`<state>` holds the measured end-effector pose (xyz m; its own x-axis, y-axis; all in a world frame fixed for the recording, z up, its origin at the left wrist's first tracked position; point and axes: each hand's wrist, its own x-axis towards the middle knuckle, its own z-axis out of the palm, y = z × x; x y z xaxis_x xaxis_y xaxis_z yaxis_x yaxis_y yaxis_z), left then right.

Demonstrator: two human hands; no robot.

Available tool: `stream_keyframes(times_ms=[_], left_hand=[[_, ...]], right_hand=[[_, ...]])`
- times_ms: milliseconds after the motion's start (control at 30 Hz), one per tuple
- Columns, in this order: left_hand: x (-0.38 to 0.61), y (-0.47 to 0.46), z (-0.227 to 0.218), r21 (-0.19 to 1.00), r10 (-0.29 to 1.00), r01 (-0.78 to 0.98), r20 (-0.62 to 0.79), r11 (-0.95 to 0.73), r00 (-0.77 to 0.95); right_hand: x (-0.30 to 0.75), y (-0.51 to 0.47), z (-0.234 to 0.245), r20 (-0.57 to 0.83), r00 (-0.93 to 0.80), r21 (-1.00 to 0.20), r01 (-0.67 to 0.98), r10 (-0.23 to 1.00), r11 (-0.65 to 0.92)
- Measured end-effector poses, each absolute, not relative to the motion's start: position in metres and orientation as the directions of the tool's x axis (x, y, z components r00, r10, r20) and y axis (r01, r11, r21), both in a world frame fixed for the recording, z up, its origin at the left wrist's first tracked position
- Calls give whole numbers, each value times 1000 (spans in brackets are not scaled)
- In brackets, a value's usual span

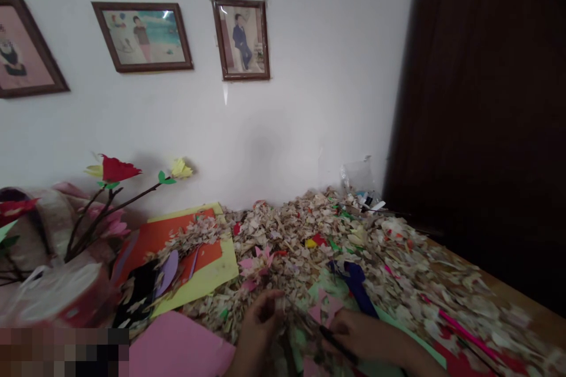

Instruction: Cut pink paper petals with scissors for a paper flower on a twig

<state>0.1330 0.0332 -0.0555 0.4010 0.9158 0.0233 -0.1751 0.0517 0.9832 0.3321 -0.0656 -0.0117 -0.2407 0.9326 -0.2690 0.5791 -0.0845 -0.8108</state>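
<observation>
My left hand [260,321] is at the lower middle, its thumb and fingers curled together in a pinch. Whatever lies between those fingertips is too small and blurred to name. To its right, my right hand [365,334] is closed around a slim dark stick-like tool [338,344], whose thin front end points towards the left hand. A pink paper cutout [326,307] with pointed edges lies against the right hand's fingers. Behind that hand a blue tool [359,288] rests on the scraps. A pink paper flower [257,265] sits just beyond the left hand.
Paper scraps [287,230] cover the table. Pink paper [181,344], orange paper [154,241] and yellow paper [212,280] lie left. Beside them stand paper flowers on stems [91,224] and a plastic-wrapped red roll [66,300]. A bright pink rod [469,336] lies right; a white wall rises behind.
</observation>
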Motion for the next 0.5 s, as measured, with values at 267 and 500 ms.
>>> stream_keyframes(times_ms=[267,500], left_hand=[[131,30,-40,990,958,-135,83,-48,275],[135,30,-45,977,968,-212,51,2,245]], right_hand=[[334,-66,-5,-240,-242,-792,609,940,-46],[334,-68,-7,-229,-252,-801,597,940,-35]])
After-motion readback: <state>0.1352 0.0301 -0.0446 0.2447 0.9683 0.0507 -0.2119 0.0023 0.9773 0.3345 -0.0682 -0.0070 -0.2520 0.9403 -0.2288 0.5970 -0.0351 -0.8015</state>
